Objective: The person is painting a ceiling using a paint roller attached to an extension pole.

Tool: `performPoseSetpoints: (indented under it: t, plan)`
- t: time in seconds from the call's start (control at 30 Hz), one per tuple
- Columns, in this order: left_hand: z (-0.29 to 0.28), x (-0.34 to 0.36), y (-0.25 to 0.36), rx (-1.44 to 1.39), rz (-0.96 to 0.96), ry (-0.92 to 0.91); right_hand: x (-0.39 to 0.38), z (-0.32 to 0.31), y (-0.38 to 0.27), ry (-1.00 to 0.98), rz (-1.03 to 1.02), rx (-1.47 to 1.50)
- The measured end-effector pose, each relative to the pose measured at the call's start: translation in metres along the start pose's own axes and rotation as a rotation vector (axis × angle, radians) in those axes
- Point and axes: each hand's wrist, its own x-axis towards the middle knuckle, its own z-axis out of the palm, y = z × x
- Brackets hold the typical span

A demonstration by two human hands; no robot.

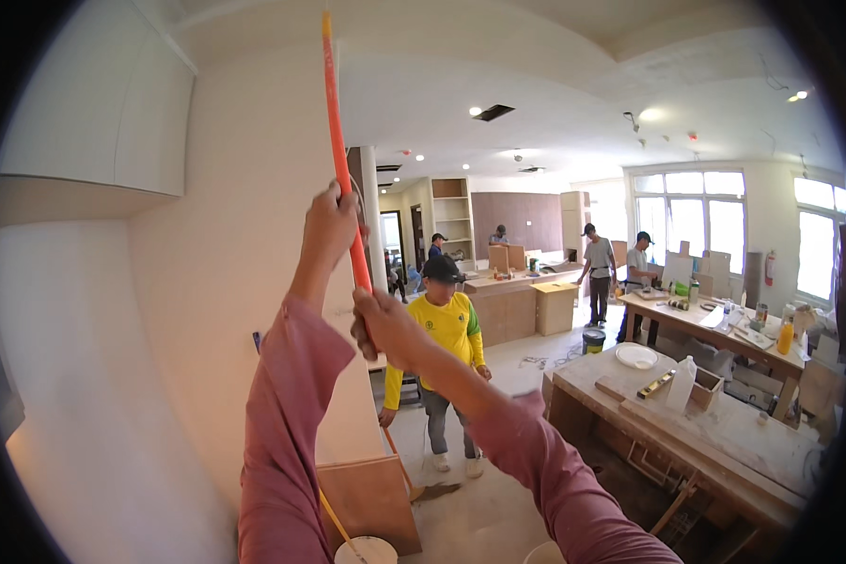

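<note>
Head view — 2 hands (329, 221) (385, 324) on orange pole (338, 132)

Orange pole (340, 141), pink sleeves (287, 414), cream wall (160, 329)

wall (207, 310) left, workbench (724, 423) right, person (446, 367) between

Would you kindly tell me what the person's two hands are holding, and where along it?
Both grip a long orange pole: the left hand higher up, the right hand just below, near its visible lower end.
</note>
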Motion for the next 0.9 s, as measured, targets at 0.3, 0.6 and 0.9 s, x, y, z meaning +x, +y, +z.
performPoseSetpoints:
  t: [0.3, 0.6, 0.9]
  plan:
    - [-0.011, 0.014, -0.007, -0.085, -0.020, 0.003, 0.020, 0.008, 0.001, -0.035, -0.012, -0.024]
    - [-0.023, -0.022, -0.018, -0.090, -0.047, -0.024, -0.009, 0.018, 0.017, -0.056, 0.046, -0.050]
    - [-0.020, -0.005, -0.019, -0.097, -0.030, -0.041, -0.004, 0.017, 0.015, -0.008, -0.008, -0.017]
